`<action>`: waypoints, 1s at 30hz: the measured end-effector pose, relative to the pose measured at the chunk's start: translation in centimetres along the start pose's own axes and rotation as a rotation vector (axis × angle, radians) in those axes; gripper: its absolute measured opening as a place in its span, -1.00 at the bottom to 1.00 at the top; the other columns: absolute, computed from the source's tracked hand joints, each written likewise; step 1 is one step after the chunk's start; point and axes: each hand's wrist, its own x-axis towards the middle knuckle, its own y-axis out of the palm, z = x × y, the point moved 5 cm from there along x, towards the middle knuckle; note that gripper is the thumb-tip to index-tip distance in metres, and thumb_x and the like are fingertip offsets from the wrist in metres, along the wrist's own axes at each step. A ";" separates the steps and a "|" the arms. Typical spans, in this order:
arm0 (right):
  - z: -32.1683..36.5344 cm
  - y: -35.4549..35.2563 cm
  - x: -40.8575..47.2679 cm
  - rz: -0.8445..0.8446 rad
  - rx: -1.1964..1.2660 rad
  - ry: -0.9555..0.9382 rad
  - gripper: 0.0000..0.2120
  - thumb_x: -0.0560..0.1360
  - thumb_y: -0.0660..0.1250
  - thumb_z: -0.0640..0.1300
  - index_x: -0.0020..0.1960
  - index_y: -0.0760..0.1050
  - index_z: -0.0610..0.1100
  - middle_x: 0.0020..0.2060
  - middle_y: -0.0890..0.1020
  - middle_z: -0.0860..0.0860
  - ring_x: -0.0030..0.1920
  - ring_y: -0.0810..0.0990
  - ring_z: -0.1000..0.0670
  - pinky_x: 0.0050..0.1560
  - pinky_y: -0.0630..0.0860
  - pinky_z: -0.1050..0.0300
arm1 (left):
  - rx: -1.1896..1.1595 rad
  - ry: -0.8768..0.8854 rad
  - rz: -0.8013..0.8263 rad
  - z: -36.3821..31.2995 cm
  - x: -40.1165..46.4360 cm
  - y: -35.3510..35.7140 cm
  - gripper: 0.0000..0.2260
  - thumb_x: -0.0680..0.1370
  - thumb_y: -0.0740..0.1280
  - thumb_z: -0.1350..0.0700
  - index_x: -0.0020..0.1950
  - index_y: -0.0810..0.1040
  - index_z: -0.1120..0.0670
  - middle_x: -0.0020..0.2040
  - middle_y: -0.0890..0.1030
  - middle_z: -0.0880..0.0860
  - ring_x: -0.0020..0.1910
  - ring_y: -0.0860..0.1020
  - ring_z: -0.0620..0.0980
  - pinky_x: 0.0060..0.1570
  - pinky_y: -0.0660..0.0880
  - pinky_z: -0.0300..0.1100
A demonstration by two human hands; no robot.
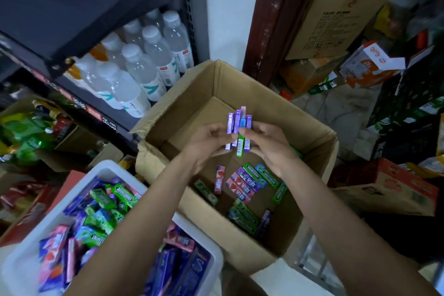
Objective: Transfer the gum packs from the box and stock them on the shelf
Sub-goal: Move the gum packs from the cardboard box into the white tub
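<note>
I see my left hand point(208, 143) and right hand point(269, 144) pressed in from either side on a small bundle of gum packs point(239, 131), fingers curled round it, held upright above the open cardboard box point(310, 151). The packs in the bundle are mostly purple, with one green pack whose lower end sticks out below and shows a white barcode patch; I cannot read the other printing on them. Below my hands, loose gum packs point(245, 187) lie scattered flat on the box floor: several green ones read DOUBLEMINT, while the purple and pink ones carry characters too small for me to make out. Much of the box floor shows bare brown card, and its flaps stand open all round, the far flap leaning toward the wall. Just left of the box, under my left forearm, sits a white plastic bin point(105, 169) heaped with more packs, green DOUBLEMINT among purple, pink and blue ones, blurred at the near end. Beyond the bin and box, on the left, a dark metal shelf point(72, 7) holds clear bottles point(149, 60) with white caps and white labels marked in teal. To the right stand stacked brown cartons point(336, 12) with faint printing I cannot read, a white and orange carton point(372, 64), and a patch of pale floor point(336, 113) between them and the box.
</note>
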 end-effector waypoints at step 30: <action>-17.8 17.4 -16.9 -0.156 -1.000 -0.051 -0.49 0.53 0.32 -0.15 0.44 0.28 -0.19 0.38 0.41 -0.12 0.38 0.36 -0.08 0.30 0.23 0.18 | 1.440 0.381 -0.118 12.6 -22.0 -14.8 -0.54 0.62 0.18 0.06 0.52 0.18 0.01 0.51 0.21 0.07 0.45 0.21 0.09 0.39 0.23 -0.01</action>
